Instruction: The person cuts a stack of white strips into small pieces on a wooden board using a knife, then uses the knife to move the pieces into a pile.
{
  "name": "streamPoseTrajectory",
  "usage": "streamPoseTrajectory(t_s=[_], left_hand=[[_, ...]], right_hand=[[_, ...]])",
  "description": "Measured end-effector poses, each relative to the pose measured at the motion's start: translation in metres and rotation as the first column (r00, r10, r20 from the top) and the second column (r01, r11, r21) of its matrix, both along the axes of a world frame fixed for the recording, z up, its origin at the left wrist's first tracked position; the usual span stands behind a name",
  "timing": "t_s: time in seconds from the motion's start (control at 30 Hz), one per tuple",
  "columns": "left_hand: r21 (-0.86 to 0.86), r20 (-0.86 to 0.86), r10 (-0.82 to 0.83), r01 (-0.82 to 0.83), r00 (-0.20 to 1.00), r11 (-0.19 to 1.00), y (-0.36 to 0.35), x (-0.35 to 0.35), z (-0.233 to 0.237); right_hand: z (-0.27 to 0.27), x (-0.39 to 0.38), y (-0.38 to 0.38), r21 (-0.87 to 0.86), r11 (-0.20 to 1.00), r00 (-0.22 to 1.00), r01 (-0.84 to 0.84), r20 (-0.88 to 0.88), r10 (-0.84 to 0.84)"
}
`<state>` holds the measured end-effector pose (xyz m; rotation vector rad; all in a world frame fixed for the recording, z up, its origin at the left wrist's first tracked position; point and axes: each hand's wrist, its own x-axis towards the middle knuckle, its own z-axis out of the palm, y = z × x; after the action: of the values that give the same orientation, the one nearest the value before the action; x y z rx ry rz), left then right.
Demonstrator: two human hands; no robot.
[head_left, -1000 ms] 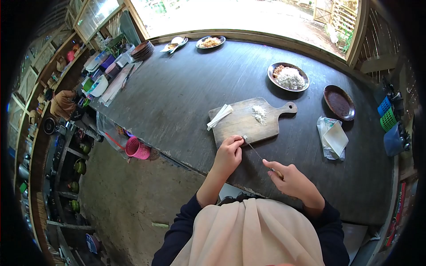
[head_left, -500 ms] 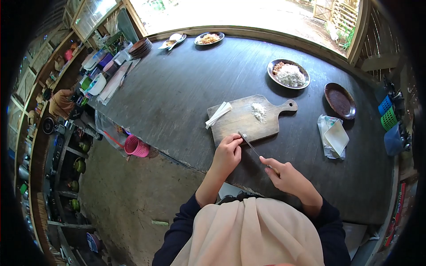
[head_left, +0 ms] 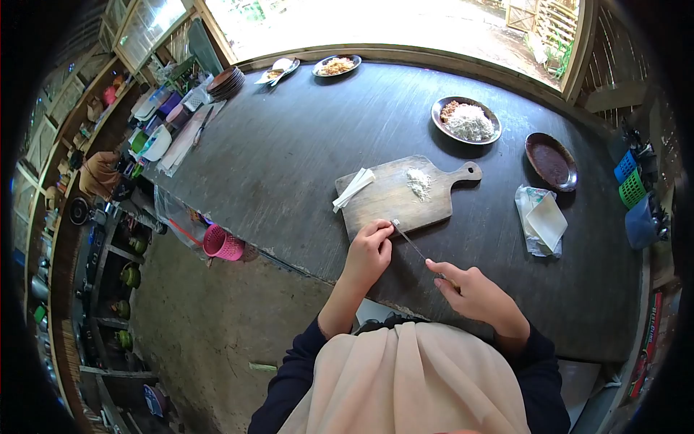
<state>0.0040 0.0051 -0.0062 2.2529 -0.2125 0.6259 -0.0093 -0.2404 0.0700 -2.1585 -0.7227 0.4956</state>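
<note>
Slight bodyward shift of knife (head_left: 410,242) since earlier frame. On dark table (head_left: 289,152), wooden board (head_left: 426,210). Right hand (head_left: 477,293) closed round handle; left hand (head_left: 369,252) pinching at board's near edge. Apparently mid-cut; next stroke calling for fingertips clear of blade. White strips (head_left: 354,189) slim, straight; chopped heap (head_left: 418,184) fine, loose; pinched white piece (head_left: 395,222) tiny, mostly hidden.

Dark table (head_left: 289,145) — cutting board (head_left: 390,199), plates, wrapper (head_left: 533,217) — on top.

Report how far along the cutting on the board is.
Partly done, it seems: a heap of fine white bits lies on the board. In hand: the right hand holds a knife at a small white piece, which the left hand seems to steady. Apparently left: the long white strips at the board's left edge.
</note>
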Motion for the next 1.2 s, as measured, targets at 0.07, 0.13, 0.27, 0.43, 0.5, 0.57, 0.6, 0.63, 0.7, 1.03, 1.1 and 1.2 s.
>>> streamPoseTrajectory(t_s=[0.07, 0.13, 0.27, 0.43, 0.5, 0.57, 0.6, 0.63, 0.7, 1.03, 1.1, 1.2], left_hand=[[0.0, 0.002, -0.003, 0.003, 1.0, 1.0, 0.0, 0.0, 0.001], [-0.002, -0.005, 0.0, 0.0, 1.0, 1.0, 0.0, 0.0, 0.002], [-0.009, -0.01, 0.006, -0.006, 1.0, 1.0, -0.001, 0.0, 0.003], [-0.012, -0.021, 0.004, -0.004, 1.0, 1.0, 0.0, 0.0, 0.003], [-0.015, -0.023, 0.003, -0.003, 1.0, 1.0, -0.001, 0.0, 0.004], [-0.018, -0.027, -0.003, 0.003, 1.0, 1.0, 0.0, 0.0, 0.003], [-0.012, -0.022, 0.002, -0.002, 1.0, 1.0, 0.0, 0.0, 0.002], [-0.006, -0.019, 0.006, -0.007, 1.0, 1.0, 0.0, 0.0, 0.002], [-0.009, -0.017, 0.008, -0.008, 1.0, 1.0, 0.0, -0.001, 0.001], [-0.009, 0.012, -0.004, 0.004, 1.0, 1.0, 0.0, 0.0, -0.003], [-0.008, 0.013, -0.001, 0.001, 1.0, 1.0, 0.0, 0.0, -0.002], [-0.003, 0.013, -0.004, 0.004, 1.0, 1.0, 0.0, 0.0, -0.001]], right_hand=[[-0.004, 0.0, 0.0, 0.09, 0.996, 1.0, 0.016, 0.015, -0.018], [0.001, 0.001, 0.001, 0.078, 0.997, 1.0, 0.019, -0.005, -0.019], [0.005, 0.001, 0.0, 0.061, 0.998, 0.999, 0.017, -0.034, -0.015], [0.0, 0.001, 0.001, 0.095, 0.995, 0.999, 0.024, -0.042, -0.02], [-0.002, 0.002, 0.002, 0.11, 0.994, 0.999, 0.028, -0.039, -0.023], [-0.002, 0.003, 0.004, 0.084, 0.996, 0.996, 0.04, -0.077, -0.034], [-0.005, 0.004, 0.004, 0.081, 0.996, 0.996, 0.044, -0.078, -0.037], [-0.011, 0.004, 0.006, 0.072, 0.997, 0.999, 0.035, -0.029, -0.033], [-0.018, 0.005, 0.008, 0.057, 0.998, 0.999, 0.027, 0.022, -0.028], [-0.001, 0.001, 0.003, 0.041, 0.999, 1.0, 0.003, -0.022, -0.002], [-0.001, 0.0, 0.002, 0.036, 0.999, 0.999, 0.013, -0.029, -0.012], [-0.001, 0.0, 0.0, 0.051, 0.999, 1.0, 0.008, -0.013, -0.008]])
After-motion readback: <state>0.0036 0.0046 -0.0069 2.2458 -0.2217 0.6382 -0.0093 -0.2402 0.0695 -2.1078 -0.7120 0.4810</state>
